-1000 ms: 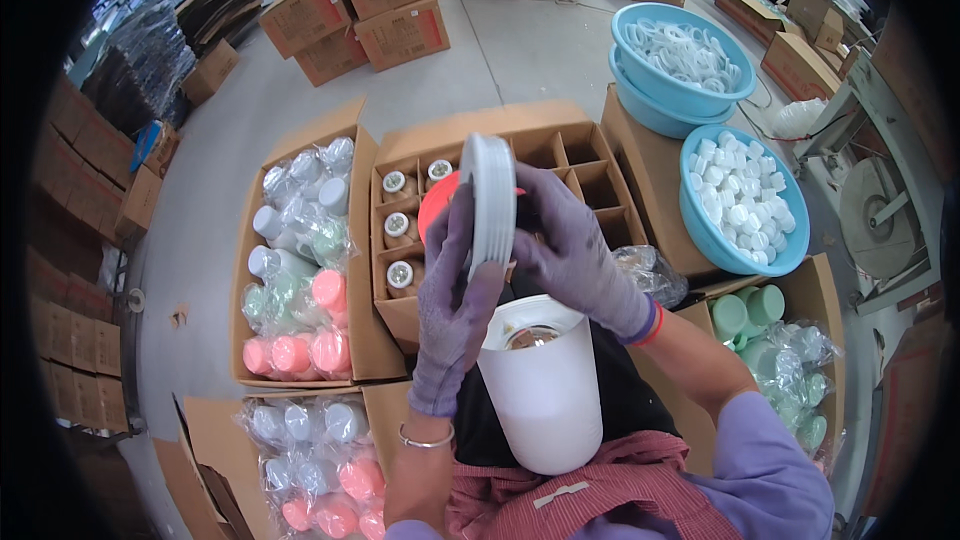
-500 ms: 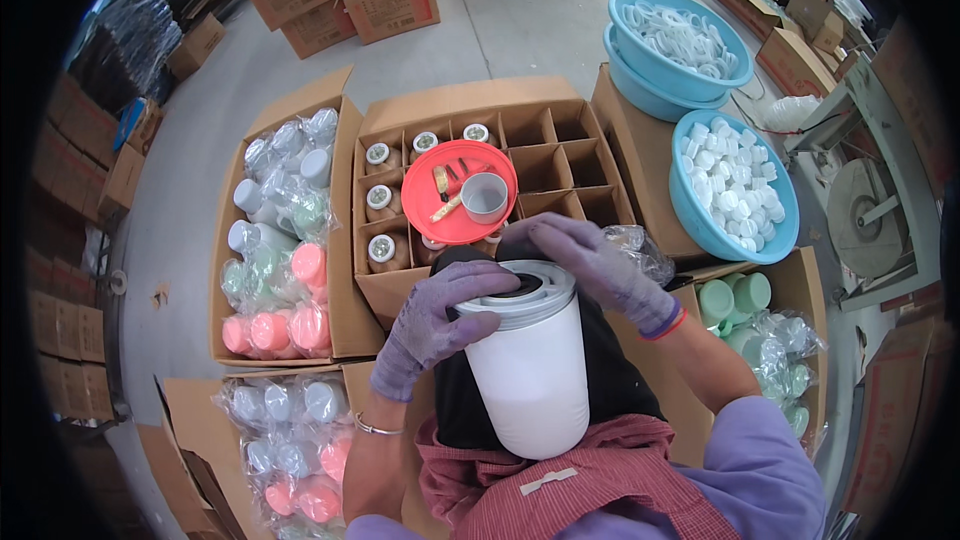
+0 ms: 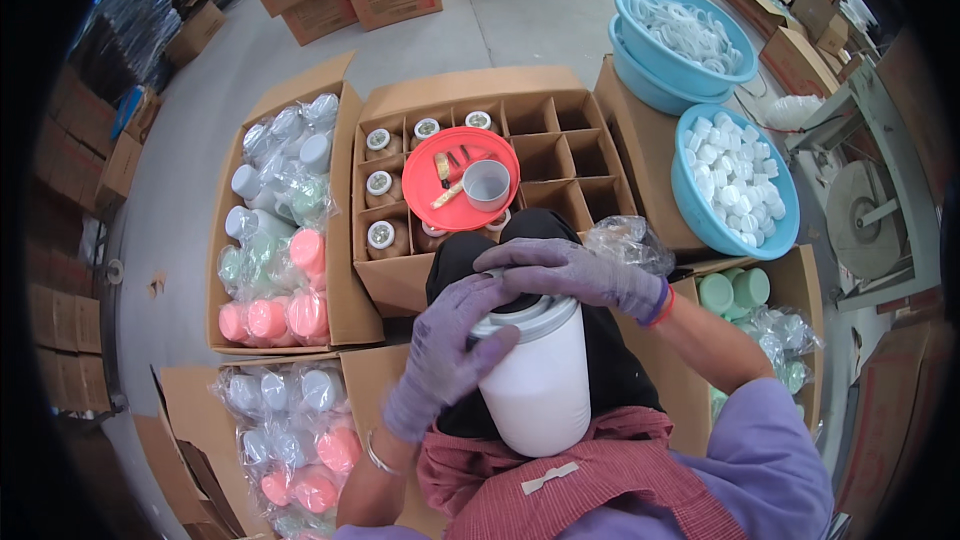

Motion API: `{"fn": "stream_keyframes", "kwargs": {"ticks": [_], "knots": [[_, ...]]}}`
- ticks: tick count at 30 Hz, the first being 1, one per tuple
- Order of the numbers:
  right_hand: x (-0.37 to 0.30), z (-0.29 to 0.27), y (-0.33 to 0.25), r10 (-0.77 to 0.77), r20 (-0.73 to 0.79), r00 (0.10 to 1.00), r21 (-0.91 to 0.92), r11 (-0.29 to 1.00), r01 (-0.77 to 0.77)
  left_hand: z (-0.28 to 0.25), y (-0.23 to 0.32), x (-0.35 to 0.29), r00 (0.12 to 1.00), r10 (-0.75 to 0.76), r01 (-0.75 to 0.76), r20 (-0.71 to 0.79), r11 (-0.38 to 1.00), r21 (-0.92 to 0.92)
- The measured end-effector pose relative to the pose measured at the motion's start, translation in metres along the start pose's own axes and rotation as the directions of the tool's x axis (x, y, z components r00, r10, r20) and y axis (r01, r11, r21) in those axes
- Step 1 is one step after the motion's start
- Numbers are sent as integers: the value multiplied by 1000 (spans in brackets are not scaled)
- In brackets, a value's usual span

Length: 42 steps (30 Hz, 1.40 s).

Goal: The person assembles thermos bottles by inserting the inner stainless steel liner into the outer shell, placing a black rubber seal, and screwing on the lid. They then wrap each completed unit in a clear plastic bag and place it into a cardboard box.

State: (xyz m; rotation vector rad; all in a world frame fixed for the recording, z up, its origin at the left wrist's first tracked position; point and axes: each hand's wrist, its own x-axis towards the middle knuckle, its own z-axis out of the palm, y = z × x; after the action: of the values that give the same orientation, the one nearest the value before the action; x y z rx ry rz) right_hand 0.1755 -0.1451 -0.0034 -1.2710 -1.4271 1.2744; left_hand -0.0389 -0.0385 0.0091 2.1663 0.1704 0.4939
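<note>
A white tapered bottle leans in my lap, its grey collar facing up and away from me. Both my hands wear purple-grey gloves. My left hand is closed on the left of the collar, with its fingers over the top and its thumb along the near side. Across the far part of the collar bends my right hand, its fingers together and meeting the left fingertips. Between them part of a dark round opening shows; the rest is hidden. Beyond the hands, a red round tray holds a grey cup and small pieces.
The tray rests on a divided carton holding several white-topped bottles. Cartons of bagged white, green and pink containers stand left, another carton right. Blue basins of white caps and rings sit at the far right.
My right hand has come down and left onto the collar. My left hand has shifted slightly right and turned, its fingers reaching farther across the top and its thumb lower.
</note>
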Motion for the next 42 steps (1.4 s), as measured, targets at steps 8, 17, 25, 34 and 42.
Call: {"fn": "stream_keyframes", "kwargs": {"ticks": [8, 17, 25, 34, 42], "knots": [[-97, -29, -40, -58, -56, 997, -283, 958, 40, 98, -47, -29, 834, -511, 235, -208, 671, -704], [-179, -2, 19, 343, -377, 861, 368, 908, -200, 119, 30, -88, 688, -698, 530, 199, 296, -795], [-127, 16, -54, -262, 14, 965, -483, 844, 236, 137, -40, -93, 547, -474, 671, 690, -244, -700], [-133, -1, -39, 250, -471, 846, 295, 948, -116, 74, 29, -37, 933, -271, 206, -238, 942, -264], [-126, -12, -42, -499, -281, 820, -453, 822, 345, 31, 30, 0, 858, -506, 465, 90, 689, -555]]}}
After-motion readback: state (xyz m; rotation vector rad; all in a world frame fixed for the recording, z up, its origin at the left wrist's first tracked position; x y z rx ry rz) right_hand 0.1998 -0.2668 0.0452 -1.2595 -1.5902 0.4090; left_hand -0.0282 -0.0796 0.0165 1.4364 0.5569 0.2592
